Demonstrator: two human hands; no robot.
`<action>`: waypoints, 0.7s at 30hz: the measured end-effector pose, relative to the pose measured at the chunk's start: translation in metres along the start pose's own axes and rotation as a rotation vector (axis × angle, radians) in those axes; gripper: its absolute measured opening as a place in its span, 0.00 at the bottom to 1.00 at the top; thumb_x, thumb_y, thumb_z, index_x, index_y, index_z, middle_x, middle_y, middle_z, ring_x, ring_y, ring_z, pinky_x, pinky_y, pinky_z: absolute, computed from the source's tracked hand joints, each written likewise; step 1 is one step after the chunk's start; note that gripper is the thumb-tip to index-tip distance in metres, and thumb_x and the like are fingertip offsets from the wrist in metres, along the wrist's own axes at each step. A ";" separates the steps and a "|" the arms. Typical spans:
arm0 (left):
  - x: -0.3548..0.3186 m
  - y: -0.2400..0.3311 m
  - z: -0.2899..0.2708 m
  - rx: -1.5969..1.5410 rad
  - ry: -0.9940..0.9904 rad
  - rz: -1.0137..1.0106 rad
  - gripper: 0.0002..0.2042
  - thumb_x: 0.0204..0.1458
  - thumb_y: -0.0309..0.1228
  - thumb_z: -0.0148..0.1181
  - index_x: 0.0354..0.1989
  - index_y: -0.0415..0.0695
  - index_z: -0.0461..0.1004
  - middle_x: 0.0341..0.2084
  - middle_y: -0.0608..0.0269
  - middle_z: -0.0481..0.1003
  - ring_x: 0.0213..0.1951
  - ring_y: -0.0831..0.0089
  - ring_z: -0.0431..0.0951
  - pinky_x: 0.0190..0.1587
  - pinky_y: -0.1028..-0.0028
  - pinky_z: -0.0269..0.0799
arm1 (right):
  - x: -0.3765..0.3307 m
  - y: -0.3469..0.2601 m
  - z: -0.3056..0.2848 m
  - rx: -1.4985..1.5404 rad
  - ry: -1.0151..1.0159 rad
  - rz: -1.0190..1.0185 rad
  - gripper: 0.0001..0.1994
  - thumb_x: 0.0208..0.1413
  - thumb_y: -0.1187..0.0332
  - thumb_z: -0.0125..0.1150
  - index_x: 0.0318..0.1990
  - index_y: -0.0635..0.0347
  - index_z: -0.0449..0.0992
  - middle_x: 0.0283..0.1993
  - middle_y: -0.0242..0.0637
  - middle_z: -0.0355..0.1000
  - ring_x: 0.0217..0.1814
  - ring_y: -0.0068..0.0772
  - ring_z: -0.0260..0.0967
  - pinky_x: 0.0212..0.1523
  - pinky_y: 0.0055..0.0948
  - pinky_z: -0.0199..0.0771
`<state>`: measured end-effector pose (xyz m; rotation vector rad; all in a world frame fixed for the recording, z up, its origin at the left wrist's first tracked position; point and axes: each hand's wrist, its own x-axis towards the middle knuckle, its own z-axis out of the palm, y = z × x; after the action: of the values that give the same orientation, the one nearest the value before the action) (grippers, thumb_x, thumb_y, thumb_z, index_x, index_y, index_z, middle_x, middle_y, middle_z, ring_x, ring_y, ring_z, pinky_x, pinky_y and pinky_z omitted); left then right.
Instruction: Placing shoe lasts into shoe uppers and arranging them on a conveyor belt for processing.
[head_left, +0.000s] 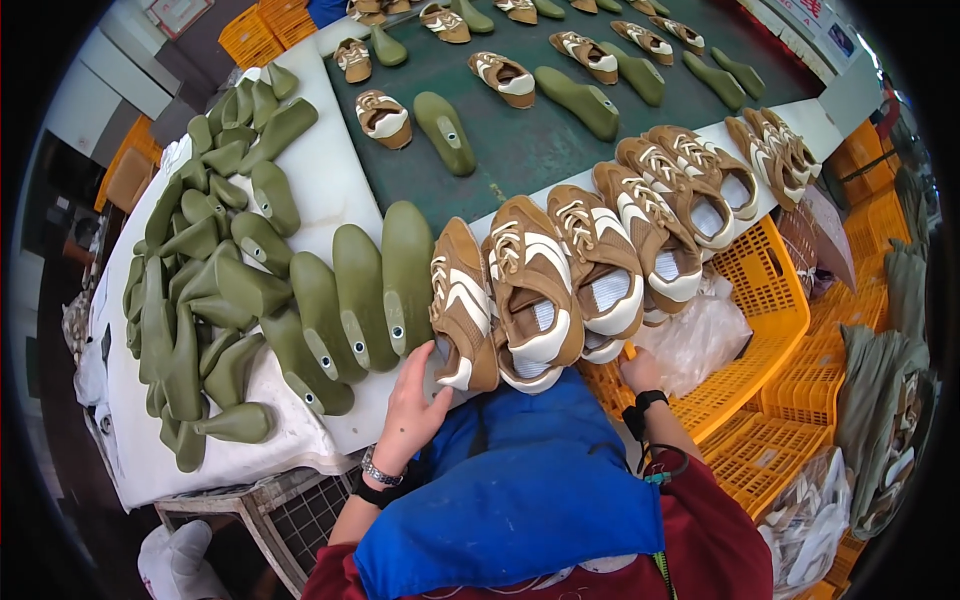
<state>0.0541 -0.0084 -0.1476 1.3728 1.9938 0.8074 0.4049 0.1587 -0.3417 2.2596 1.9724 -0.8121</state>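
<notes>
My left hand [412, 408] is at the table's near edge, thumb spread, fingertips against the heel side of a brown and white sneaker [462, 305]. This sneaker is the leftmost of a row along the edge, beside another brown sneaker [532, 285]. Left of it, green shoe lasts [358, 295] lie side by side. My right hand [642, 372] is closed at the near rim of an orange plastic crate [785, 340], below the sneaker row; its fingertips are partly hidden. Crumpled clear plastic bags [700, 345] lie in that crate.
A large heap of green lasts [190, 300] covers the white tabletop [335, 160] at left. On the green conveyor belt [530, 160] stand sneakers [502, 78] and lasts [578, 100]. Stacked orange crates [790, 425] rise at right. Under the table is a metal frame [268, 530].
</notes>
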 end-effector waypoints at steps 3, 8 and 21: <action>0.009 0.014 -0.003 -0.004 0.010 0.172 0.33 0.43 0.29 0.63 0.58 0.38 0.56 0.55 0.44 0.59 0.56 0.49 0.62 0.56 0.64 0.62 | 0.006 -0.003 0.001 -0.010 0.028 -0.022 0.17 0.46 0.59 0.58 0.40 0.62 0.75 0.36 0.54 0.73 0.41 0.53 0.71 0.43 0.44 0.71; 0.001 0.011 0.000 0.051 0.021 0.236 0.36 0.41 0.31 0.66 0.59 0.35 0.54 0.55 0.42 0.60 0.57 0.51 0.61 0.59 0.63 0.58 | -0.004 -0.014 -0.001 0.048 -0.002 -0.140 0.17 0.47 0.59 0.57 0.41 0.59 0.75 0.34 0.54 0.73 0.39 0.55 0.71 0.40 0.45 0.72; 0.050 -0.011 -0.042 0.425 0.494 0.276 0.26 0.45 0.41 0.61 0.54 0.46 0.65 0.50 0.49 0.67 0.58 0.48 0.58 0.59 0.50 0.52 | 0.036 0.065 0.031 -0.235 0.079 -0.533 0.18 0.50 0.58 0.57 0.40 0.64 0.73 0.33 0.52 0.73 0.33 0.50 0.72 0.32 0.40 0.72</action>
<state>0.0014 0.0290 -0.1346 1.8616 2.4934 0.9524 0.4564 0.1677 -0.4030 1.6801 2.5937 -0.4781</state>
